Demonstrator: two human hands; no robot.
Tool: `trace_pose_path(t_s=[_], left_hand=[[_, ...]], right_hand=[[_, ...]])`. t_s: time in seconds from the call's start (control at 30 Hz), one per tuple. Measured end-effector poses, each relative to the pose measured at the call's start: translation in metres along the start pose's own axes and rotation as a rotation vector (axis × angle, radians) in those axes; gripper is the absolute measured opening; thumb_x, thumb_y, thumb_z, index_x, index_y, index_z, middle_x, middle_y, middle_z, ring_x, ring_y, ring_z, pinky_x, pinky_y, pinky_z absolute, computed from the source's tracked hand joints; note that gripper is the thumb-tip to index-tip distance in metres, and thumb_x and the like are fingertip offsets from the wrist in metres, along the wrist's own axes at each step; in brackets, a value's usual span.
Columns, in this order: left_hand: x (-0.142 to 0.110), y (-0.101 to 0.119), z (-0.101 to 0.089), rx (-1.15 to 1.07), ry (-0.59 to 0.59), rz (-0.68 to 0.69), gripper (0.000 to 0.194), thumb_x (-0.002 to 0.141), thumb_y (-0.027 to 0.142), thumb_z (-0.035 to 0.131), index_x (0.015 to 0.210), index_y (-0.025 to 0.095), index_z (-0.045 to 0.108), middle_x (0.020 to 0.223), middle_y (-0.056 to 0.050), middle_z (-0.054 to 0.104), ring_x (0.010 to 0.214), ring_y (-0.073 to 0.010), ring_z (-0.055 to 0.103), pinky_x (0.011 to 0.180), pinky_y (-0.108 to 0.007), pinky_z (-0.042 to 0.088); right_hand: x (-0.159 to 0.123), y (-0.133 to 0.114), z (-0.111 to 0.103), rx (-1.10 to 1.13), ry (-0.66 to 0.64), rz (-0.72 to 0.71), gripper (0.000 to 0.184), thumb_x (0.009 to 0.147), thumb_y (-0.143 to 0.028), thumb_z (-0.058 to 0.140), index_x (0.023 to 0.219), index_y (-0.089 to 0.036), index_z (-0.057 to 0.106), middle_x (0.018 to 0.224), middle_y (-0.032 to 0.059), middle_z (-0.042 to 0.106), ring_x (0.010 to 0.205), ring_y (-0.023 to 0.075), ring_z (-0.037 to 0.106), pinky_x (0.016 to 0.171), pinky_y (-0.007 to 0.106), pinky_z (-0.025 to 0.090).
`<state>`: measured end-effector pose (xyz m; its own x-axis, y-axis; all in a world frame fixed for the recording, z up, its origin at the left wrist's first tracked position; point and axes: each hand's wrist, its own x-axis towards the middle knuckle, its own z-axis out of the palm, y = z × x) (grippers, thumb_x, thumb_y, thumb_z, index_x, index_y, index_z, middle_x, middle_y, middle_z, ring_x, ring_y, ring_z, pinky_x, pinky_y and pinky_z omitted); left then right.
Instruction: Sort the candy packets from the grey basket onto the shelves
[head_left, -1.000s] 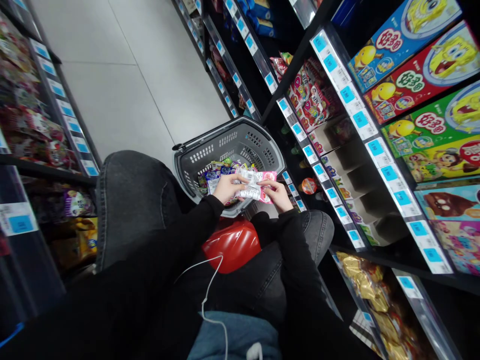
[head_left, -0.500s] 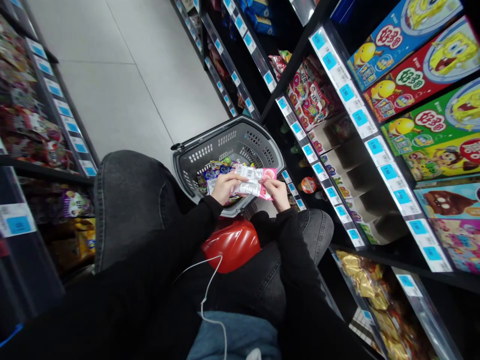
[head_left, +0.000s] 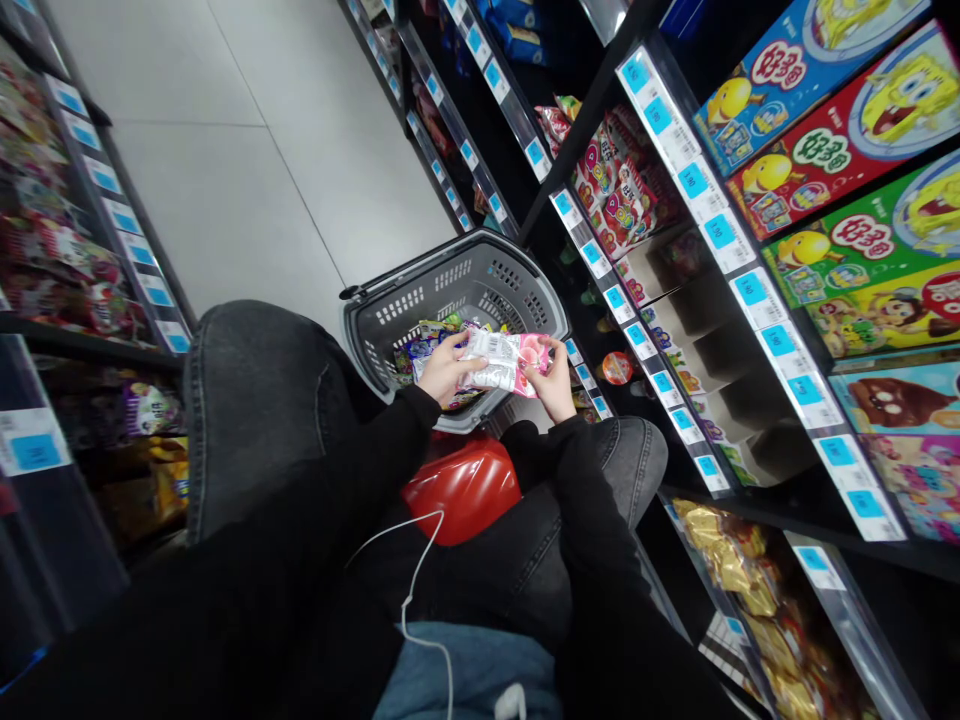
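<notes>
I crouch in a shop aisle over a grey shopping basket [head_left: 420,300] standing on the floor. My left hand [head_left: 444,372] and my right hand [head_left: 553,382] both grip a small stack of pink-and-white candy packets [head_left: 504,362], held just above the basket's near rim. The left hand pinches the stack's left end, the right hand its right end. Several colourful snack packets [head_left: 424,342] lie inside the basket.
Black shelves with blue price tags [head_left: 679,175] rise on the right, holding candy bags [head_left: 615,200] and bright cartoon boxes [head_left: 847,140]. More shelves [head_left: 90,250] line the left. A red rounded object [head_left: 463,488] sits between my knees. Pale floor tiles [head_left: 270,150] stretch ahead.
Both hands have lifted the packets slightly and tilted them; the right hand's fingers have shifted up along the stack's right end.
</notes>
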<state>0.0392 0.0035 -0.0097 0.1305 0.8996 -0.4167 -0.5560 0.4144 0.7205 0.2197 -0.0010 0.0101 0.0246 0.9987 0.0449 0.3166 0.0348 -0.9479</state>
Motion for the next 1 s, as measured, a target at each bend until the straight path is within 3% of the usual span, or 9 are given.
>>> trace_pose_path(t_s=[0.1,0.17,0.33,0.57,0.73,1.0], left_hand=[[-0.001,0.003,-0.002,-0.052,-0.121,-0.120,0.042,0.061,0.008,0.069,0.101,0.008,0.059,0.086,-0.011,0.070,0.070,-0.0197,0.068,0.063,-0.033,0.057],[-0.001,0.003,-0.004,-0.093,-0.157,-0.142,0.042,0.065,0.007,0.065,0.107,0.008,0.060,0.091,-0.013,0.071,0.074,-0.0216,0.069,0.067,-0.035,0.058],[0.003,0.001,-0.009,-0.147,-0.195,-0.146,0.048,0.069,0.005,0.059,0.116,0.010,0.058,0.098,-0.015,0.071,0.079,-0.0233,0.070,0.071,-0.037,0.058],[0.006,-0.002,-0.010,-0.177,-0.173,-0.119,0.038,0.067,0.002,0.060,0.104,0.007,0.063,0.096,-0.016,0.072,0.081,-0.0233,0.070,0.070,-0.034,0.058],[0.005,-0.003,-0.009,-0.177,-0.167,-0.101,0.039,0.068,0.005,0.060,0.107,0.010,0.063,0.096,-0.014,0.072,0.080,-0.0231,0.070,0.067,-0.034,0.058],[0.005,-0.003,-0.004,-0.148,-0.161,-0.012,0.038,0.063,0.012,0.068,0.101,0.012,0.065,0.095,-0.012,0.072,0.092,-0.0256,0.068,0.085,-0.041,0.053]], right_hand=[[0.001,0.004,-0.002,0.098,-0.011,0.027,0.067,0.068,-0.037,0.067,0.126,-0.020,0.039,0.134,0.0123,0.044,0.113,0.0200,0.052,0.095,0.033,0.044],[0.003,0.009,-0.004,0.168,-0.024,0.088,0.072,0.068,-0.041,0.068,0.130,-0.021,0.037,0.133,0.0120,0.047,0.110,0.0207,0.055,0.092,0.035,0.047],[0.007,0.019,-0.012,0.248,-0.093,0.209,0.051,0.067,-0.047,0.068,0.109,-0.020,0.057,0.107,0.0063,0.065,0.095,0.0202,0.061,0.084,0.035,0.051],[0.009,0.020,-0.017,0.240,-0.086,0.259,0.041,0.067,-0.054,0.066,0.086,-0.018,0.063,0.086,0.0052,0.069,0.079,0.0197,0.063,0.077,0.034,0.051],[0.010,0.018,-0.018,0.248,-0.136,0.247,0.043,0.062,-0.051,0.072,0.088,-0.018,0.064,0.087,0.0042,0.070,0.078,0.0190,0.063,0.075,0.032,0.051],[0.007,0.016,-0.015,0.224,-0.114,0.179,0.035,0.068,-0.037,0.068,0.096,-0.017,0.063,0.093,0.0035,0.070,0.080,0.0179,0.063,0.078,0.031,0.050]])
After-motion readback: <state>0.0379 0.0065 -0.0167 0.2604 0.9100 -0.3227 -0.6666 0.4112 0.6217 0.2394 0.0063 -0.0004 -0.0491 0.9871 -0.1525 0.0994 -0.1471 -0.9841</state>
